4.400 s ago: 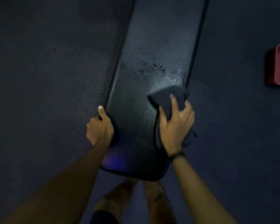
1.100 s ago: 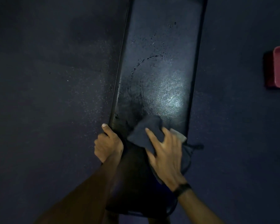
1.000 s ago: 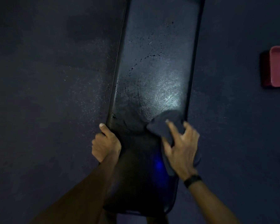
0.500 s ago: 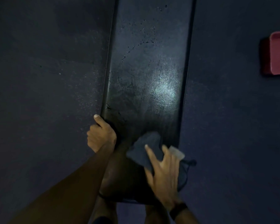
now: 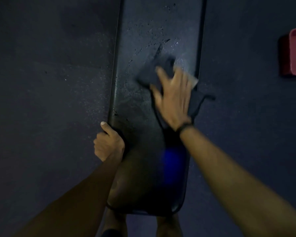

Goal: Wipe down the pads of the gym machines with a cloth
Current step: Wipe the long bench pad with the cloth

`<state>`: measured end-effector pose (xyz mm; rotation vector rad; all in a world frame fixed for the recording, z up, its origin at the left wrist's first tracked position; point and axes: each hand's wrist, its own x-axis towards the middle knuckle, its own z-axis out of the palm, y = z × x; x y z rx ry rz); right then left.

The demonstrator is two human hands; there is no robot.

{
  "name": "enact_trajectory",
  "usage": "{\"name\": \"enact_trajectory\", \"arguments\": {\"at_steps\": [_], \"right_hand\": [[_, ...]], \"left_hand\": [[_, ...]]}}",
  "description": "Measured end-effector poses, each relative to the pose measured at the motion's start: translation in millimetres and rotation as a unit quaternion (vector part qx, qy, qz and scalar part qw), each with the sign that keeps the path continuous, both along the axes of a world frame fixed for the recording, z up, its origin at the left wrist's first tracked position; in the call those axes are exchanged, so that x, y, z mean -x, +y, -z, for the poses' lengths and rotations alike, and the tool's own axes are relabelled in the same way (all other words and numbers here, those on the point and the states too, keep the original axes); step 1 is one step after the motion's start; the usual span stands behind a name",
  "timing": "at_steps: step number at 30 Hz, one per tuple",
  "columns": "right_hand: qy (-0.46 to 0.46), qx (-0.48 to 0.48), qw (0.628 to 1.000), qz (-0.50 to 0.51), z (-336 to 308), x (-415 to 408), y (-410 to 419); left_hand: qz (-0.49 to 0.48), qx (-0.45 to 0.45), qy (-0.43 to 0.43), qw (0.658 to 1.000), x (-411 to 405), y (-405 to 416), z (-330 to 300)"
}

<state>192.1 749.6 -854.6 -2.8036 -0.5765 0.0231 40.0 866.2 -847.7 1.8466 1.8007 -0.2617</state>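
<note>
Pad (image 5: 154,134): long, dark, droplets left at its far half. Cloth (image 5: 150,74): on the pad's right-centre, moved up from its near end half a second ago; the wipe reaches wetter ground. My right hand (image 5: 174,98): fingers spread flat, pressing the cloth. My left hand (image 5: 108,142): curled round the pad's left edge, unchanged.
</note>
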Motion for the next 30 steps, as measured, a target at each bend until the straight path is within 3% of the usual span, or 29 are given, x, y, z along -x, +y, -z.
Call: {"name": "enact_trajectory", "arguments": {"at_steps": [3,6,9,13,15,18,20,23,26,30], "right_hand": [[0.076,0.016,0.994,-0.083,-10.8,107.6,-41.1],[0.082,0.027,0.992,-0.092,-13.6,153.5,-87.8],[0.035,-0.007,0.999,0.020,-5.3,101.1,-96.4],[-0.032,-0.023,0.987,0.154,4.3,-30.0,-21.9],[-0.042,-0.013,0.990,0.135,5.0,-57.6,29.2],[-0.015,0.016,0.999,-0.025,1.2,-14.2,58.4],[0.024,0.026,0.991,-0.125,-4.3,40.0,38.9],[0.077,0.027,0.980,-0.183,-11.3,95.5,-16.1],[0.046,0.017,0.988,-0.143,-7.5,70.8,-39.4],[-0.031,0.007,0.999,-0.035,2.2,-21.7,22.6]], "left_hand": [[0.005,0.010,-0.002,1.000,-1.5,0.9,-0.7],[0.013,0.007,-0.002,1.000,-0.4,2.5,1.9],[0.016,0.010,-0.004,1.000,-1.2,4.6,0.9],[0.028,0.011,-0.001,1.000,-0.7,4.6,2.0],[0.023,0.010,0.002,1.000,0.2,5.2,2.6],[0.013,0.017,0.003,1.000,0.6,3.5,1.4],[0.009,0.020,0.002,1.000,-0.9,2.9,0.1],[0.006,0.022,-0.009,1.000,-1.1,3.9,-1.1],[-0.003,0.025,-0.017,1.000,-1.1,6.0,-1.1],[0.003,0.025,-0.022,0.999,0.7,6.7,-0.1]]}}
